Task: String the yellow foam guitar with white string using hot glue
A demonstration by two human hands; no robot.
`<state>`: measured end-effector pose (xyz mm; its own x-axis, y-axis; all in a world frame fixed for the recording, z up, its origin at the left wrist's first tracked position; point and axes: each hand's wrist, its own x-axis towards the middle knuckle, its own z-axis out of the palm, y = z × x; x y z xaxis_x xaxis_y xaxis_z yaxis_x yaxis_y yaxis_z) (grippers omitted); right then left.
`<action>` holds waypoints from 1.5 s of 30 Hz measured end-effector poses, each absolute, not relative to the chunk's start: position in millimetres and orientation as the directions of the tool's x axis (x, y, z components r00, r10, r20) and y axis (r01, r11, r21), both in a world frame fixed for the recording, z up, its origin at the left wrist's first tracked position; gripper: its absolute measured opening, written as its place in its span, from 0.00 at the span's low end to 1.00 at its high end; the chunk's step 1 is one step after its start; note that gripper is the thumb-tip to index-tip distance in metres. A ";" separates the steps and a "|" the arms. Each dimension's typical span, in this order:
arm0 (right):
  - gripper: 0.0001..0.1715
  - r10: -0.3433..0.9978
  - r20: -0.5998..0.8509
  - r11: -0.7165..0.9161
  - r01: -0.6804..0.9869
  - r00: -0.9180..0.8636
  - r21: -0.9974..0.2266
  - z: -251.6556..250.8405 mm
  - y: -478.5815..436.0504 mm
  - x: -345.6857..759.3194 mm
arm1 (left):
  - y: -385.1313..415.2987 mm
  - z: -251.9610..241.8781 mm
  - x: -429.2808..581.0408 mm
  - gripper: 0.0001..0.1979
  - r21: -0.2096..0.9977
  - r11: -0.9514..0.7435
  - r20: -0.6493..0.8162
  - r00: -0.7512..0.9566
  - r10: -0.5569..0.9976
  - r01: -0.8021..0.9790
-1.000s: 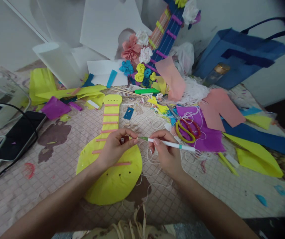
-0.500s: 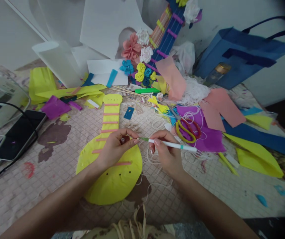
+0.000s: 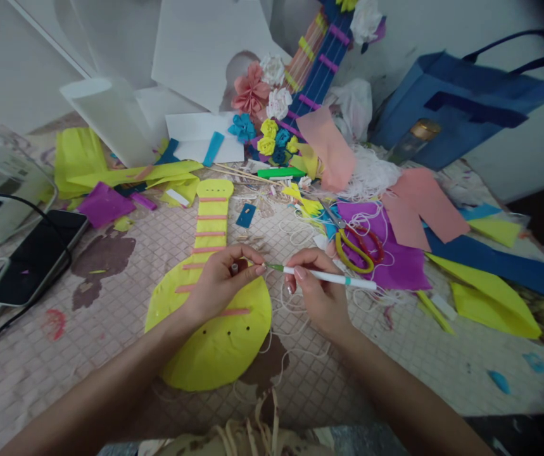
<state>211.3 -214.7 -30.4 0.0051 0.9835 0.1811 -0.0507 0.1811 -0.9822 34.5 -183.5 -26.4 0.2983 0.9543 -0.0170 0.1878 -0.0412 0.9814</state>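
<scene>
A yellow paper guitar point(image 3: 215, 342) with pink strips across its neck lies flat on the tiled surface. My left hand point(image 3: 217, 285) rests on its round body with fingers curled in a pinch around something small I cannot make out. My right hand point(image 3: 316, 288) grips a thin white pen point(image 3: 331, 277) with a green tip, and that tip points left and meets my left fingertips. Loose white string point(image 3: 295, 310) lies under and around my right hand.
Yellow-handled scissors point(image 3: 354, 247) lie on purple paper to the right. Coloured paper scraps, paper flowers point(image 3: 262, 107) and a blue decorated guitar point(image 3: 316, 69) crowd the back. A blue bag point(image 3: 456, 101) sits far right, a dark phone point(image 3: 34, 256) with a cable at left.
</scene>
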 end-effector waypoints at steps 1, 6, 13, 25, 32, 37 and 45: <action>0.06 0.984 0.179 0.179 -0.047 0.005 -0.983 -30.3 -214.8 211.3 | -183.5 -26.4 34.4 0.06 0.981 -0.042 -0.017 0.300 0.954 0.189; 0.05 0.984 0.175 0.175 -0.046 0.002 -0.983 -31.2 -214.6 211.4 | -183.3 -27.5 34.3 0.06 0.981 -0.047 -0.012 0.302 0.953 0.187; 0.05 0.986 0.169 0.169 -0.034 -0.003 -0.985 -30.3 -215.7 210.5 | -182.6 -29.1 35.1 0.06 0.982 -0.055 -0.002 0.302 0.953 0.182; 0.05 0.987 0.162 0.162 -0.049 0.008 -0.986 -30.5 -215.8 210.0 | -183.3 -27.0 35.3 0.07 0.981 -0.036 -0.022 0.295 0.955 0.192; 0.06 0.983 0.181 0.181 -0.028 0.019 -0.983 -31.7 -215.2 210.7 | -183.2 -26.7 35.4 0.07 0.982 -0.042 -0.013 0.285 0.958 0.185; 0.05 0.984 0.175 0.176 -0.037 0.013 -0.984 -30.1 -216.2 210.1 | -183.5 -27.4 35.0 0.07 0.983 -0.043 -0.011 0.290 0.957 0.179; 0.04 0.985 0.170 0.171 -0.028 0.021 -0.985 -29.6 -216.2 209.8 | -183.1 -28.5 35.2 0.07 0.981 -0.046 -0.011 0.294 0.956 0.186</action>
